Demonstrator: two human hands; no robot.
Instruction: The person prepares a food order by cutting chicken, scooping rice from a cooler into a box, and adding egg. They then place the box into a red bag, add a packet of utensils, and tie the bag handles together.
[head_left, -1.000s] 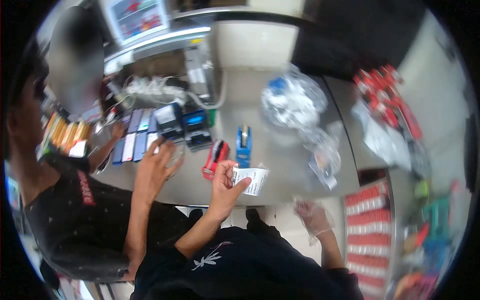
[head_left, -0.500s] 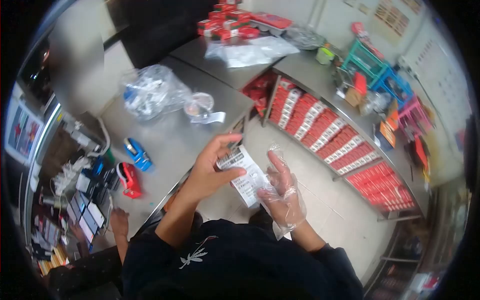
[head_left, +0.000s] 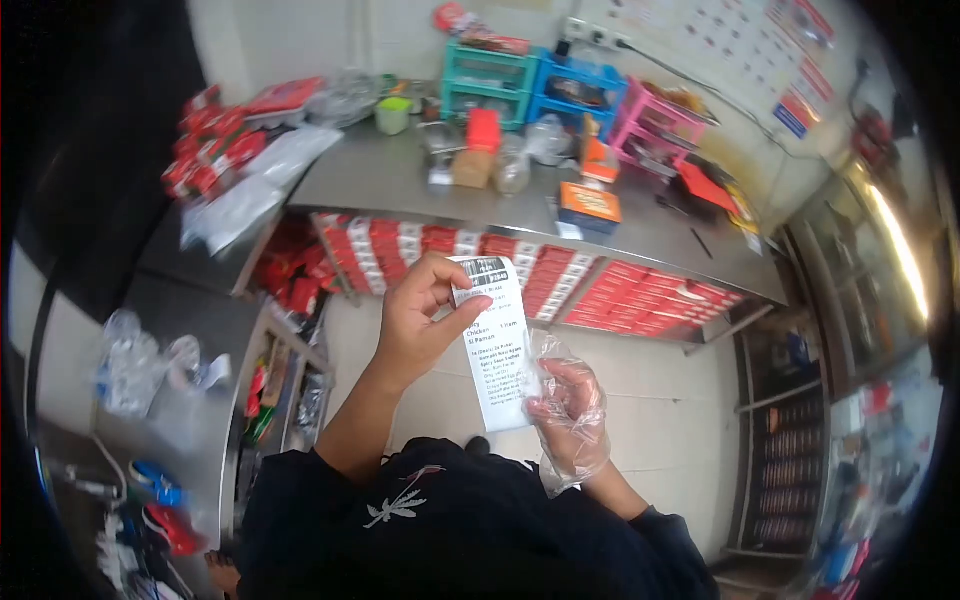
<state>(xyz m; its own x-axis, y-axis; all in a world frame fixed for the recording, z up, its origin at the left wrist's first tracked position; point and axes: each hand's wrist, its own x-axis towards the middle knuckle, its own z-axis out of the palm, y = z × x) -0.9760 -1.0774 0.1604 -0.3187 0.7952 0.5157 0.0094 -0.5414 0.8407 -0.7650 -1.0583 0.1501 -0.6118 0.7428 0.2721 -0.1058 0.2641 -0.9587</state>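
Observation:
A long printed order receipt (head_left: 497, 365) hangs upright in front of my chest, its text facing me. My bare left hand (head_left: 425, 315) pinches it near the top left, thumb across the front. A clear plastic glove (head_left: 590, 440) covers my right hand (head_left: 570, 405). That hand's fingers are curled at the slip's lower right edge, with the thumb against the paper.
A steel counter (head_left: 400, 180) runs along the wall, with teal drawers (head_left: 488, 80), blue drawers (head_left: 575, 90), a pink rack (head_left: 655, 120) and an orange box (head_left: 590, 207). Red-and-white boxes (head_left: 640, 295) are stacked beneath. At left, another counter (head_left: 200, 460) holds a plastic bag (head_left: 135, 360).
My view has swung right, toward the wall counter. The receipt has come with my hands and now hangs straighter. My right fingers have curled in at its edge.

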